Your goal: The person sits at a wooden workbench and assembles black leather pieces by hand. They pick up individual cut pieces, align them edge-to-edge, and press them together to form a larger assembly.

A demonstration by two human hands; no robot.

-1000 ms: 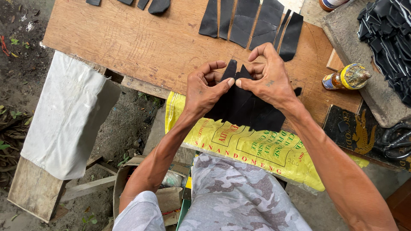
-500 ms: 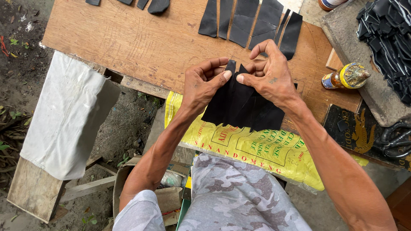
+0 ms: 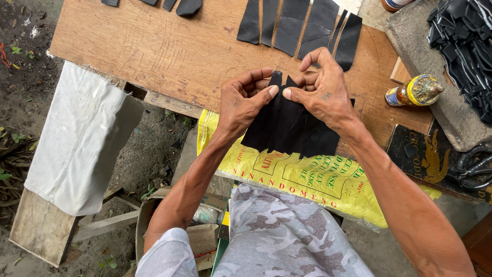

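Both my hands hold one small stack of black rubber pieces [image 3: 289,128] above the near edge of a wooden board [image 3: 154,46]. My left hand [image 3: 245,100] pinches the stack's top left with thumb and forefinger. My right hand [image 3: 322,91] pinches the top right, its thumb almost touching the left thumb. The pieces fan out downward in pointed strips. Below them a yellow printed sack [image 3: 302,179] hangs over the board's edge toward my lap.
More black strips [image 3: 302,25] lie in a row at the board's far side. A small bottle with a yellow cap [image 3: 412,92] lies at the right. A heap of black strips [image 3: 464,46] sits on a grey slab, black scissors [image 3: 474,166] near it. White cloth [image 3: 82,138] drapes at left.
The stack has been lifted a little and my thumbs have come closer together at its top. The pieces now fan out more at the bottom.
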